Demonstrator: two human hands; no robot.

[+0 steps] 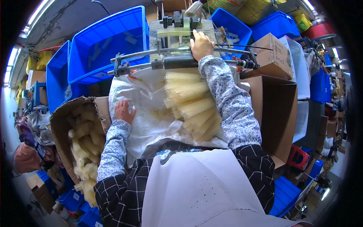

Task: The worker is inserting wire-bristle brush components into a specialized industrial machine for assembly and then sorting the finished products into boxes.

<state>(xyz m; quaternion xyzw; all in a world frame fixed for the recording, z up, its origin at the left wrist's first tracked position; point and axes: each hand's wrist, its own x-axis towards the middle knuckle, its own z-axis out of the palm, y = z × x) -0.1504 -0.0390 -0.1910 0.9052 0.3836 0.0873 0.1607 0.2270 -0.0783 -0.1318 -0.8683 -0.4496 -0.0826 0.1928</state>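
Note:
My left hand (124, 111) lies flat on a white woven sack (141, 96), fingers spread, holding nothing. My right hand (202, 45) reaches forward to a bench machine (176, 22), its fingers curled at the right end of a pale-yellow bristle brush (173, 33) lying crosswise there. The fingers seem closed on the brush's stem, though the grip is partly hidden. Between my arms, a fanned pile of pale-yellow brushes (191, 100) with thin wire stems rests on the sack. A dark roller with metal rods (176, 61) runs across in front of the machine.
A cardboard box of similar brushes (84, 134) stands at my left. Blue bins (109, 43) sit at the far left, and another blue bin (230, 26) is behind the machine's right side. On the right are an open cardboard box (278, 113) and a closed carton (274, 55).

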